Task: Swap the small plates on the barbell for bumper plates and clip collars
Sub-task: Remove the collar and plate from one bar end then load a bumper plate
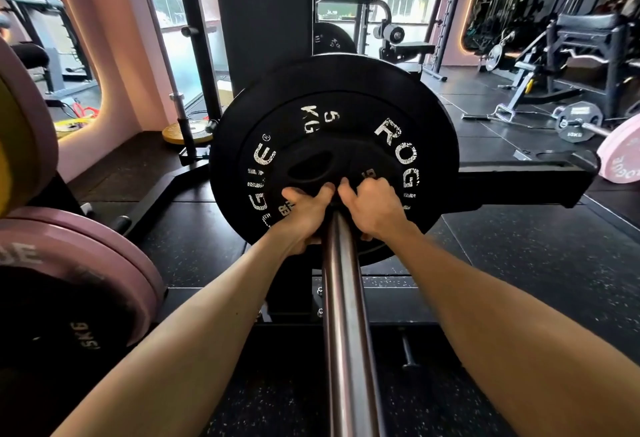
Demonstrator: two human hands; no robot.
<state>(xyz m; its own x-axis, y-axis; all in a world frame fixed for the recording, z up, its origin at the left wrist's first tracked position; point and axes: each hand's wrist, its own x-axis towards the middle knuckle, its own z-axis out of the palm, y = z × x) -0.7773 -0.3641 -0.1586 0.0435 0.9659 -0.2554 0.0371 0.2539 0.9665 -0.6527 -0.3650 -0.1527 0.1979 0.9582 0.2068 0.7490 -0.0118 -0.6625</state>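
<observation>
— Both hands are on the small black plate, are they?

— Yes. Left hand (304, 211) grasps the lower left rim of the small black plate (311, 170), fingers curled over its edge, thumb hidden beneath. Right hand (372, 206) grasps the lower right rim the same way, knuckles bent, fingertips hooked on the plate.

— Where does that plate sit?

— On the barbell sleeve (344, 315), pressed flat against the face of the black Rogue bumper plate (332, 156) marked 5 KG. The sleeve runs straight from the camera to the centre of both plates, passing between the two wrists.

— And the bumper plate itself?

— Upright on the sleeve, white lettering worn, its lower edge near the black rubber floor (519, 246). A second black plate (330, 40) shows behind it, higher up.

— What lies to the left?

— Pink bumper plates (76, 263) lean in a stack close to the camera, one marked 5KG. Above them a pink and yellow plate (24, 125) fills the frame edge. Farther back a yellow plate (187, 130) lies flat at the foot of a rack upright (195, 56).

— To the right?

— Another pink Rogue plate (621, 152) at the edge, and beyond it a loaded bar with a grey 10KG plate (578, 121) on the floor. Benches and machines stand well apart behind it
</observation>
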